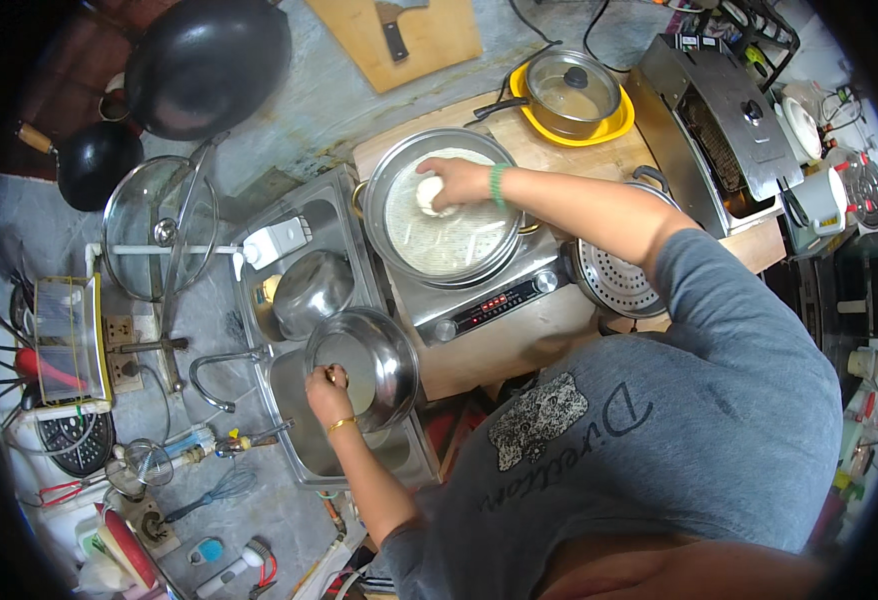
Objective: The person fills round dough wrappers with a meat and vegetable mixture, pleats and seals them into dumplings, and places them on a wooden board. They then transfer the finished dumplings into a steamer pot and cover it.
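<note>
My right hand (pixel 458 184) grips a white, rounded piece of dough or a bun (pixel 431 195) over a wide metal steamer (pixel 409 271). A pale mesh liner (pixel 446 244) covers the steamer's floor. The steamer stands on an induction cooker (pixel 495 300) with lit red indicators. At the sink, my left hand (pixel 328 394) holds a stainless steel pot (pixel 390 360) by its near-side handle, mostly hidden by my fingers. Something pale shows in the pot's bottom; whether it is liquid, I cannot tell. The pot is over the double sink (pixel 289 431).
Another metal pot (pixel 315 292) lies in the sink's far basin. A lidded pan (pixel 574 97) sits in a yellow basin (pixel 629 120). A perforated steamer tray (pixel 619 281) is under my right forearm. Beyond the counter are a cleaver (pixel 394 41) on a cutting board (pixel 446 45) and a glass lid (pixel 131 217).
</note>
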The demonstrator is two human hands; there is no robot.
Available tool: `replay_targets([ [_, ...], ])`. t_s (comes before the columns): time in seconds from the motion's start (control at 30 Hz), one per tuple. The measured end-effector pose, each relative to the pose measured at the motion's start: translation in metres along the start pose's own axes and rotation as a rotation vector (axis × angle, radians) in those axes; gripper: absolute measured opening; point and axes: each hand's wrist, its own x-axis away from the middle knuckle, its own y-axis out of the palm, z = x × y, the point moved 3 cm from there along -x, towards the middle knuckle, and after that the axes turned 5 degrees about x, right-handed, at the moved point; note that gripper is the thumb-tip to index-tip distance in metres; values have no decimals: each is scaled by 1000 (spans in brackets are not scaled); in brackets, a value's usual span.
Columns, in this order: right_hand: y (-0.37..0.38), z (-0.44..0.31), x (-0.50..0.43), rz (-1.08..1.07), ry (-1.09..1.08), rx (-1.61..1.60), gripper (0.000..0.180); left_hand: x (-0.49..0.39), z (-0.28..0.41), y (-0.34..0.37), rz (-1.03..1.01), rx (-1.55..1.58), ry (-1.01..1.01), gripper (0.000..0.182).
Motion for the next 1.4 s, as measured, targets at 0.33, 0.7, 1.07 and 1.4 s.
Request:
replay_targets([
  [0.33, 49, 20, -96, -147, 49, 345, 49, -36, -15, 40, -45, 18, 47, 24],
  [0.7, 49, 8, -65, 78, -145, 737, 43, -32, -9, 38, -128, 49, 66, 29],
  [1.07, 8, -87, 51, 326, -523, 504, 54, -9, 4, 13, 4, 61, 9, 62],
  [1.4, 122, -100, 181, -301, -713, 233, 59, 236, 37, -42, 222, 110, -484, 51],
])
